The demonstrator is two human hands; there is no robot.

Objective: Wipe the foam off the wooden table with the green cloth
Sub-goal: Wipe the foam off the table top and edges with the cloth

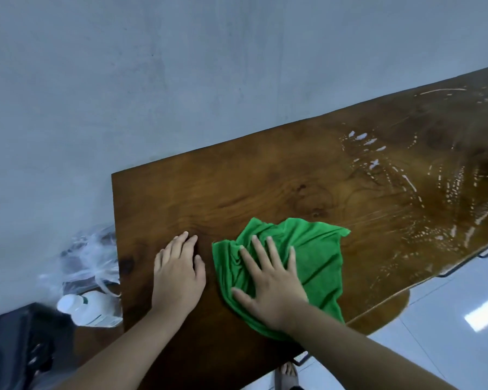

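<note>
A crumpled green cloth [313, 249] lies on the near left part of the wooden table [237, 187]. My right hand [268, 280] presses flat on the cloth with fingers spread and straight. My left hand [178, 271] rests flat on the bare wood just left of the cloth, not touching it. White foam streaks and dots [406, 175] cover the right half of the table, from the middle out to the far right end. The wood around both hands looks dark and free of foam.
A white plastic bottle [88, 305] and a clear plastic bag [90, 257] sit below the table's left end. A grey wall stands behind the table. White floor tiles [448, 319] show at the right, and a sandalled foot [288, 375] under the near edge.
</note>
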